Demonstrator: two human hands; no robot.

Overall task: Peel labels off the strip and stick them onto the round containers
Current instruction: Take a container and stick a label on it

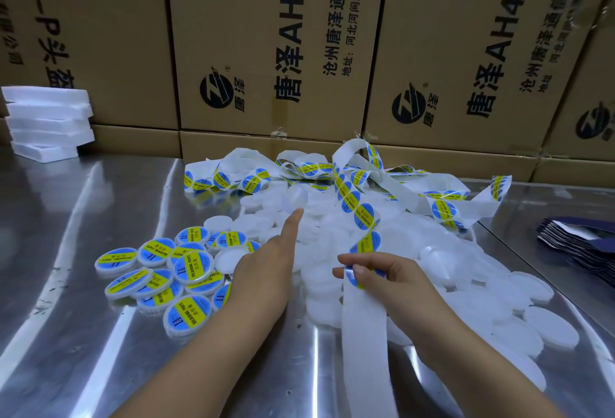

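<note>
My right hand [392, 284] pinches the label strip [364, 331]. The strip runs the long way from near me, up through that hand and off toward the cardboard boxes [276, 51]. My left hand [266, 271] is open, with one finger straight out over the plain round containers [319, 287]. The labelled containers [189, 267] lie just left of it.

My bench is a shiny steel tabletop [83, 317] with streaky light glare across it. Stacked brown cartons [276, 34] with black print wall off the far side. White foam slabs [50, 118] piled far left. Dark flat pouches [579, 244] stacked at right edge.
</note>
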